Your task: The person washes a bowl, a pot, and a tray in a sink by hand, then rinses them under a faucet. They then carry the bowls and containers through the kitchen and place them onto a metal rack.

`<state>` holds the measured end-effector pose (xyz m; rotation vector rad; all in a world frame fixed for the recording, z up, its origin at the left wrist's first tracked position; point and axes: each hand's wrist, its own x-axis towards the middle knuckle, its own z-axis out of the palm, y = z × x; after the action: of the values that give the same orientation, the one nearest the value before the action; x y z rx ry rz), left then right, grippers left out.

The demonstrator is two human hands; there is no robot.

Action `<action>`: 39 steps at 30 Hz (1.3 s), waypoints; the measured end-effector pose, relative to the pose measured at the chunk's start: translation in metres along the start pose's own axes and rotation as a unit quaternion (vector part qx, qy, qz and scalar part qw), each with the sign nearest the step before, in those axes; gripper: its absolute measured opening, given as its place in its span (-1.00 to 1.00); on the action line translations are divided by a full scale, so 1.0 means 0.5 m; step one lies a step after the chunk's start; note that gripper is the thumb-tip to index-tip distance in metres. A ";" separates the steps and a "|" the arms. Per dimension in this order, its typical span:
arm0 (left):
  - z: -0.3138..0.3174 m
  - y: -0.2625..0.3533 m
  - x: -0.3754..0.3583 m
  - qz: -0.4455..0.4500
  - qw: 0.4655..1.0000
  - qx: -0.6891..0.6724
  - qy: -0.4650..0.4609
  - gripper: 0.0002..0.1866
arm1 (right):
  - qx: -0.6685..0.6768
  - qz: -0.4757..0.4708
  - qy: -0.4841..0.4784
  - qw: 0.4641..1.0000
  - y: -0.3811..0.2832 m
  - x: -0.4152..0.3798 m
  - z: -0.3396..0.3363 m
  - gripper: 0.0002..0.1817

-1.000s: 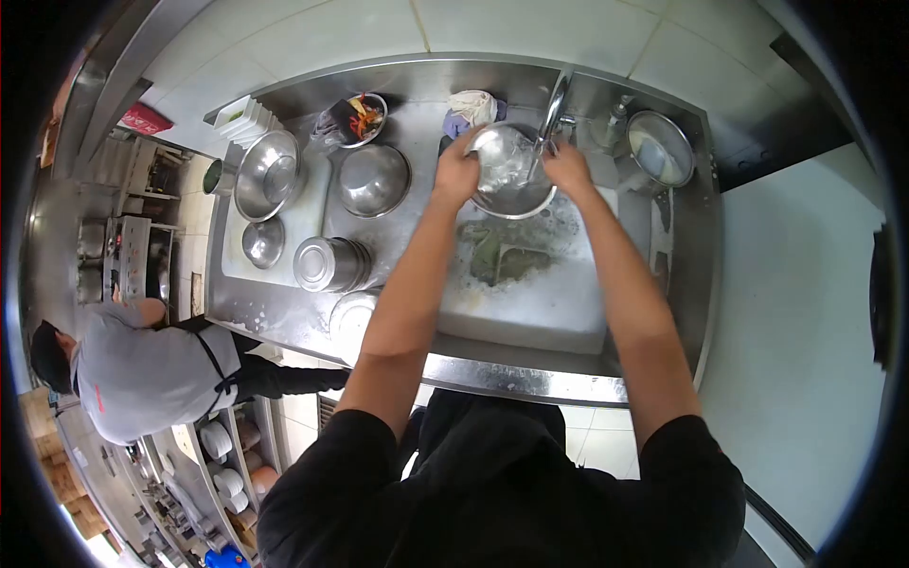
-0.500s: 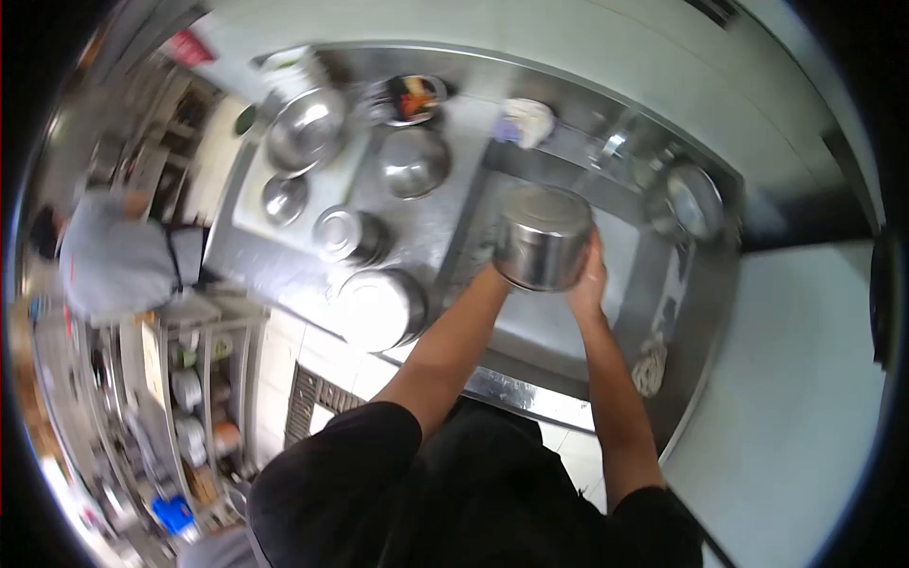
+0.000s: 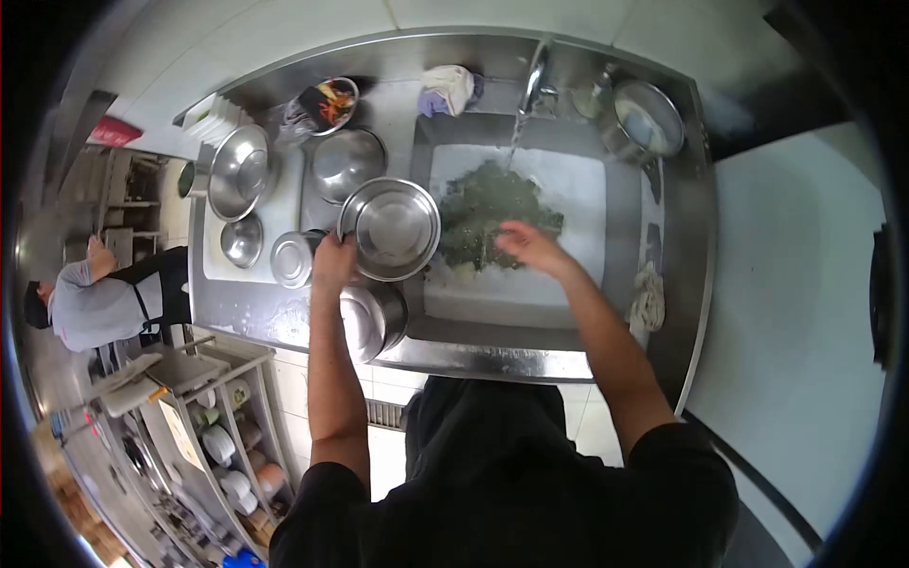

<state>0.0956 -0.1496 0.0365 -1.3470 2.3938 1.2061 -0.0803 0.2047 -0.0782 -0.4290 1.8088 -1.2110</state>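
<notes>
- Fingers of the left hand [image 3: 333, 263] are closed narrowly around the near-left rim of a stainless-steel pot [image 3: 389, 230]; those of the right hand [image 3: 532, 248] are loosely spread over the sink [image 3: 579, 312], with nothing seen in them.
- The pot is at the sink's left edge, mouth upward, beside the tabletop [image 3: 241, 308]; whether its base bears on anything is hidden.
- Handling, as a judgement: stiff, moderately light when empty, hard to break but able to dent; wet steel would be slippery.
- Best hold, likely: thumb and fingers across the rim, or both hands on opposite sides for steadiness; one-sided, it may tilt.
- Pots, counted: the held one, two upturned ones (a smaller [image 3: 292, 259] and a larger [image 3: 376, 324]), and one with cloudy contents [image 3: 649, 120] right of the sink.
- Mixing bowls: three, one large [image 3: 239, 173], one upturned [image 3: 349, 166], one small [image 3: 241, 240].
- One scrap bowl [image 3: 333, 104]; one stack of white containers [image 3: 213, 120], too indistinct to count.
- One running faucet [image 3: 537, 71], one cloth bundle [image 3: 448, 90], one pump bottle [image 3: 597, 97].
</notes>
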 end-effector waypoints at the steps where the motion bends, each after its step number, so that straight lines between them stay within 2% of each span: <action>1: -0.007 -0.014 0.013 -0.019 1.000 0.010 -0.021 -0.58 | 0.049 0.076 0.023 0.996 0.035 -0.002 -0.035 -0.38; 3: -0.012 -0.040 0.034 -0.060 0.996 0.028 -0.056 -0.55 | 0.023 0.172 0.103 0.979 0.133 -0.004 -0.096 -0.39; 5: -0.017 -0.148 0.095 0.113 0.969 0.218 0.008 -0.52 | -0.142 0.205 0.223 0.942 0.357 0.026 -0.147 -0.41; 7: -0.026 -0.036 0.021 0.034 0.973 0.216 0.068 -0.44 | -0.243 0.250 0.281 0.894 0.416 -0.014 -0.168 -0.40; 10: -0.044 -0.068 0.036 0.054 0.962 0.248 0.104 -0.45 | -0.297 0.283 0.291 0.864 0.487 -0.030 -0.161 -0.36; 11: -0.054 -0.044 0.020 -0.010 0.968 0.241 0.075 -0.46 | -0.293 0.287 0.291 0.864 0.516 -0.030 -0.147 -0.34; 14: -0.059 -0.018 -0.038 0.063 0.948 0.246 0.194 -0.54 | -0.197 0.348 0.278 0.873 0.528 -0.034 -0.121 -0.32; 16: -0.034 0.066 -0.111 0.107 0.938 0.172 0.281 -0.60 | -0.087 0.421 0.262 0.864 0.510 -0.042 -0.112 -0.32; 17: -0.007 0.099 -0.138 0.131 0.929 0.130 0.322 -0.63 | -0.142 0.405 0.256 0.866 0.514 -0.044 -0.104 -0.33; 20: 0.077 0.120 -0.168 0.336 0.868 0.076 0.358 -0.68 | -0.311 0.367 0.248 0.841 0.586 -0.056 -0.099 -0.35; 22: 0.177 0.124 -0.182 0.364 0.894 0.045 0.258 -0.72 | -0.422 0.353 0.243 0.799 0.623 -0.053 -0.087 -0.36; 23: 0.208 0.154 -0.202 0.337 0.934 0.041 0.113 -0.70 | -0.357 0.364 0.219 0.832 0.602 -0.047 -0.093 -0.38; 24: 0.267 0.139 -0.197 0.343 0.938 0.042 0.031 -0.66 | -0.289 0.376 0.193 0.859 0.572 -0.053 -0.100 -0.39; 25: 0.326 0.132 -0.197 0.311 0.948 0.034 -0.054 -0.59 | -0.218 0.389 0.166 0.879 0.543 -0.073 -0.104 -0.41; 27: 0.456 0.067 -0.175 0.244 0.953 0.032 -0.177 -0.48 | -0.227 0.335 0.228 0.885 0.430 -0.109 -0.090 -0.44; 28: 0.516 0.037 -0.166 0.239 0.945 0.047 -0.218 -0.45 | -0.232 0.307 0.257 0.886 0.393 -0.122 -0.087 -0.46; 30: 0.596 0.019 -0.161 0.227 0.924 0.079 -0.296 -0.39 | -0.218 0.262 0.251 0.906 0.388 -0.125 -0.097 -0.48; 32: 0.631 0.043 -0.179 0.240 0.898 0.012 -0.368 -0.39 | -0.196 0.226 0.270 0.915 0.321 -0.149 -0.078 -0.48; 33: 0.641 0.060 -0.188 0.246 0.881 -0.021 -0.403 -0.39 | -0.112 0.209 0.265 0.935 0.287 -0.161 -0.070 -0.52; 35: 0.678 0.072 -0.192 0.197 0.842 -0.102 -0.491 -0.46 | 0.057 0.160 0.251 0.953 0.213 -0.171 -0.061 -0.56; 36: 0.689 0.081 -0.187 0.174 0.816 -0.140 -0.532 -0.49 | 0.042 0.155 0.225 0.961 0.166 -0.168 -0.061 -0.57; 38: 0.638 0.144 -0.201 0.116 0.870 -0.142 -0.459 -0.56 | 0.012 0.143 0.182 0.973 0.087 -0.163 -0.078 -0.58; 39: 0.615 0.168 -0.205 0.089 0.892 -0.142 -0.419 -0.60 | 0.064 0.080 0.163 0.981 0.078 -0.150 -0.080 -0.58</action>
<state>0.0154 0.1566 -0.0726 -0.4540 1.7628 1.7683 -0.0651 0.2969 -0.0710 -0.0074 1.9820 -1.3322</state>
